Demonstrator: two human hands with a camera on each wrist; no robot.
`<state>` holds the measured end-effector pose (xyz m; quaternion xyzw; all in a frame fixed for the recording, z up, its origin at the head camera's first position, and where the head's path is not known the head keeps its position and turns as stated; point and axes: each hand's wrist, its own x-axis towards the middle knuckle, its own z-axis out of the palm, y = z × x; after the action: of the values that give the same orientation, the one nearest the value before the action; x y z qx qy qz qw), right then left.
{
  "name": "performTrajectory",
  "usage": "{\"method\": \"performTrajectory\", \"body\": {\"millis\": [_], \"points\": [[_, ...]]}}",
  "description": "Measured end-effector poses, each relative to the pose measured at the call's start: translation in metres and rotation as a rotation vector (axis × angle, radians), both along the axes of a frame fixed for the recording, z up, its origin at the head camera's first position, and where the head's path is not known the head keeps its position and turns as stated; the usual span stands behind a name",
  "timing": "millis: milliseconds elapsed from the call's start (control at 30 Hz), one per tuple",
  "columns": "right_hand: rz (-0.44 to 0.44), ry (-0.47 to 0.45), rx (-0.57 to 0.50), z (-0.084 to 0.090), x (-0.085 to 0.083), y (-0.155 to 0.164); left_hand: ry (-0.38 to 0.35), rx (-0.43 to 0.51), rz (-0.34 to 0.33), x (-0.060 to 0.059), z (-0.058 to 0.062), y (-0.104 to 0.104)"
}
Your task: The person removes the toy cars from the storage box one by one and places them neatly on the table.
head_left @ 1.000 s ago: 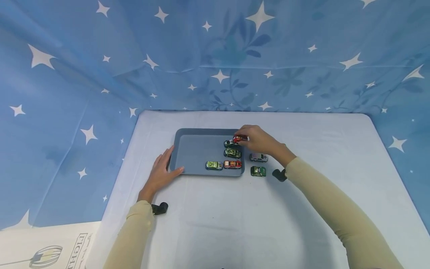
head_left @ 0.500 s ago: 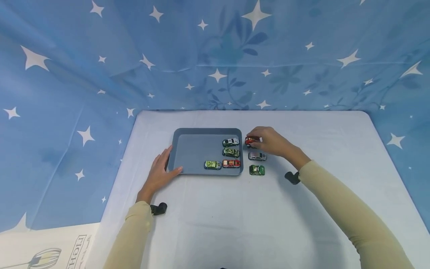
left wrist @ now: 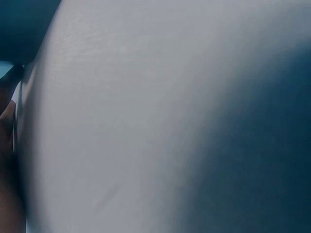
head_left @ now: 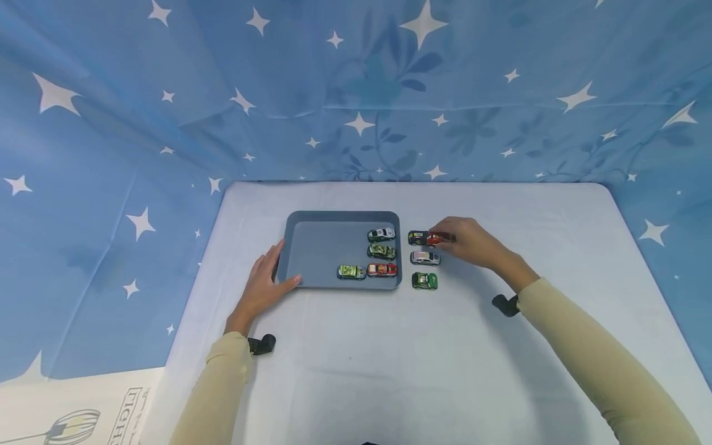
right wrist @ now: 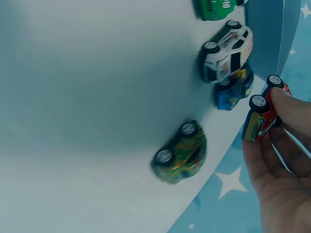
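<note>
My right hand (head_left: 464,242) pinches a small red toy car (head_left: 436,238) just above the table, right of the grey tray (head_left: 322,250). In the right wrist view the red car (right wrist: 264,112) sits between thumb and fingertips, wheels showing. A dark green-yellow car (head_left: 417,237) (right wrist: 181,153) stands on the table just left of it. Below it are a silver car (head_left: 425,258) (right wrist: 226,50) and a green car (head_left: 424,280). My left hand (head_left: 266,285) rests with straight fingers against the tray's front left corner.
Inside the tray stand a white car (head_left: 381,234), a green car (head_left: 381,251), a light green car (head_left: 351,272) and a red car (head_left: 382,269). The white table (head_left: 389,371) is walled by blue starred cloth (head_left: 356,93). A cardboard box (head_left: 72,408) lies at lower left.
My right hand carried the red car from the tray's far right corner out over the rim to the right. A dark car now shows beside it. The left hand stayed put.
</note>
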<state>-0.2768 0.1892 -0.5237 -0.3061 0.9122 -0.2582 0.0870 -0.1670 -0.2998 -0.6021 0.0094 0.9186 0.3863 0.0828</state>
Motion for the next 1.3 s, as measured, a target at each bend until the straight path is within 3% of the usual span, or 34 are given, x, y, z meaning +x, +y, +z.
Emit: {"method": "performTrajectory", "body": {"millis": [367,633,1300], "points": [[-0.070,-0.018,0.014,-0.002,0.016,0.030,0.011,0.005,-0.005,0.000,0.000,0.000],[-0.072,-0.011,0.011,-0.009,0.021,0.045,0.011,0.003,-0.002,0.000,-0.002,-0.001],[-0.051,-0.061,0.037,-0.024,0.028,0.045,0.010,0.003,0.000,0.000,-0.002,-0.001]]}}
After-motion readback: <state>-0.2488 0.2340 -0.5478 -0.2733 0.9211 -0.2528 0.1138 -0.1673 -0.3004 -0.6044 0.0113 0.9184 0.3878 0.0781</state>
